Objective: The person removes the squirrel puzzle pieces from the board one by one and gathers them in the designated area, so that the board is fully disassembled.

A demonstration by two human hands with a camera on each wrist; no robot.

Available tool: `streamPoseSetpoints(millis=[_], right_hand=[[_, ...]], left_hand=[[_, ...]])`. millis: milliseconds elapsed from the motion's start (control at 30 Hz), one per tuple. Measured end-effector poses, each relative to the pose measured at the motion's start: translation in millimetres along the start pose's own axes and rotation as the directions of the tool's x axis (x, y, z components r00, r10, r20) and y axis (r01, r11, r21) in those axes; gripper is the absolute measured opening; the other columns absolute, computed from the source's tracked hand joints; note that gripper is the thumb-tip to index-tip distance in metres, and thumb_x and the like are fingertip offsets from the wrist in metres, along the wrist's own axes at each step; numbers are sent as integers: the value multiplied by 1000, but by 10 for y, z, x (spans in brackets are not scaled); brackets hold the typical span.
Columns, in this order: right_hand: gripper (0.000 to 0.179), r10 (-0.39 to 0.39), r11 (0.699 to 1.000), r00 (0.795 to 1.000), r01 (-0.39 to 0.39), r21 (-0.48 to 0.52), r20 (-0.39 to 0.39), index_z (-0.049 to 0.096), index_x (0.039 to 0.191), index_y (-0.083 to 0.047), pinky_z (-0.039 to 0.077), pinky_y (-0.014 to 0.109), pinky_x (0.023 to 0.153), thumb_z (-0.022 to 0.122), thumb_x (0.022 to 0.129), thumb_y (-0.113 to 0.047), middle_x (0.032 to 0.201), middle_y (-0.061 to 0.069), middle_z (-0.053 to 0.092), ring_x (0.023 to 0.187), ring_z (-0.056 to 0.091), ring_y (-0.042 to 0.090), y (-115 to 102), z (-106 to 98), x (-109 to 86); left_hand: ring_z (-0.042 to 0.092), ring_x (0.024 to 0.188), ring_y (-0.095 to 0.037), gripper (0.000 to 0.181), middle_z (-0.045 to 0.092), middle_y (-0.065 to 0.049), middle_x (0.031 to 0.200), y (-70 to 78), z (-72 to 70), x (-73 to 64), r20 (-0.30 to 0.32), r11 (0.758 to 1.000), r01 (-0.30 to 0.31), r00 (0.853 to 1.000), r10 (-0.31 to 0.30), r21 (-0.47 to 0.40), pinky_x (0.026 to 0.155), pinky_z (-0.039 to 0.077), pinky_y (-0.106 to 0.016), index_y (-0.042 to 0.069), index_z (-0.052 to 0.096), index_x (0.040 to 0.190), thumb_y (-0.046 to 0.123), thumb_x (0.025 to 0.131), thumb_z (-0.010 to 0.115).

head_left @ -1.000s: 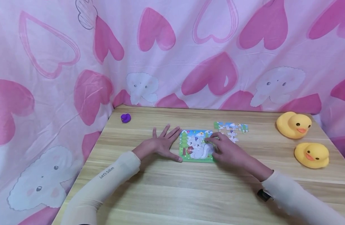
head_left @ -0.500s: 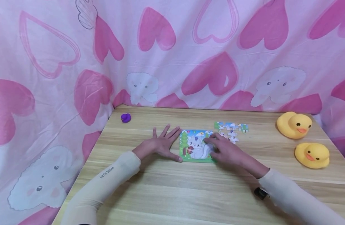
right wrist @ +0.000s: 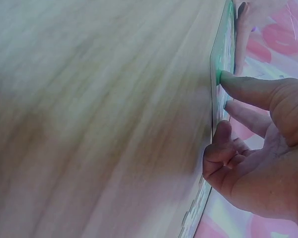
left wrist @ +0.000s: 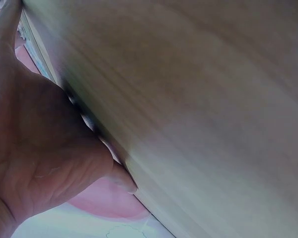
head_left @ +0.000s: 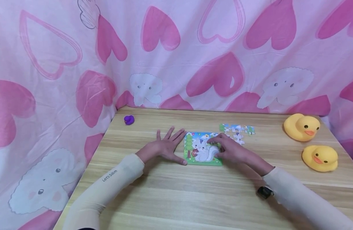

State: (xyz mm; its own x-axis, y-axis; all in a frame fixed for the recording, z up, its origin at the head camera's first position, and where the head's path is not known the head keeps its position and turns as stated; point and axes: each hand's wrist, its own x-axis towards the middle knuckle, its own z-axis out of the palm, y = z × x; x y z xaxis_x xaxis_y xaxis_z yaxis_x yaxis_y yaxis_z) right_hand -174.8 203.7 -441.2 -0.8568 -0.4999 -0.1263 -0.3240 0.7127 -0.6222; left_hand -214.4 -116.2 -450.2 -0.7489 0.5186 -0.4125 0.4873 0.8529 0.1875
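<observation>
A square jigsaw puzzle (head_left: 201, 152) with a white squirrel picture and green border lies on the table. My left hand (head_left: 166, 148) is spread flat on the wood, its thumb and fingertips along the puzzle's left edge. The left wrist view shows this palm (left wrist: 39, 144) close up. My right hand (head_left: 229, 149) reaches over the puzzle's right side. In the right wrist view, the thumb (right wrist: 248, 89) touches the green border and the index finger reaches the picture, apart from the thumb. The other fingers are bent. No piece shows between them, though part of the picture is covered.
Several loose puzzle pieces (head_left: 236, 129) lie behind the right hand. Two yellow toy ducks (head_left: 301, 127) stand at the table's right side. A small purple duck (head_left: 129, 120) sits at the back left. A pink heart-patterned curtain (head_left: 176, 73) hangs behind the wooden table (head_left: 176, 198).
My right hand has shifted slightly left over the puzzle, and its thumb and index finger have spread apart. The left hand has stayed in place.
</observation>
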Motion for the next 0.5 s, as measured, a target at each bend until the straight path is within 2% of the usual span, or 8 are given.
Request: streamPoseSetpoints(millis=[167,267,500], right_hand=[[57,2,1000,1000,-2,5,4,62,144,-16,48,27,73,81,92,-7,123,15,54,89,52,21,11,-15,28],[58,15,1000,1000,-14,-28,21,62,143,-20,51,28,74,84,90,-9,123,13,56,90,55,21,10,-41,71],[54,26,993,991,-10,-119,133,67,135,-26,52,33,81,88,87,-17,121,8,65,96,57,22,9,-188,223]], left_hand=[[-22,165,-33,138,-20,13,178,-5,1,4,-3,1000,-4,1000,4,4,117,-11,-86,36,-16,168,99,71,59],[-22,165,-33,139,-20,14,178,-5,4,1,-3,1000,-4,1000,4,2,117,-11,-86,36,-17,168,99,71,59],[-22,166,-33,138,-20,14,178,7,2,-1,1,1000,1,1000,-1,1,116,-11,-86,36,-16,168,98,71,60]])
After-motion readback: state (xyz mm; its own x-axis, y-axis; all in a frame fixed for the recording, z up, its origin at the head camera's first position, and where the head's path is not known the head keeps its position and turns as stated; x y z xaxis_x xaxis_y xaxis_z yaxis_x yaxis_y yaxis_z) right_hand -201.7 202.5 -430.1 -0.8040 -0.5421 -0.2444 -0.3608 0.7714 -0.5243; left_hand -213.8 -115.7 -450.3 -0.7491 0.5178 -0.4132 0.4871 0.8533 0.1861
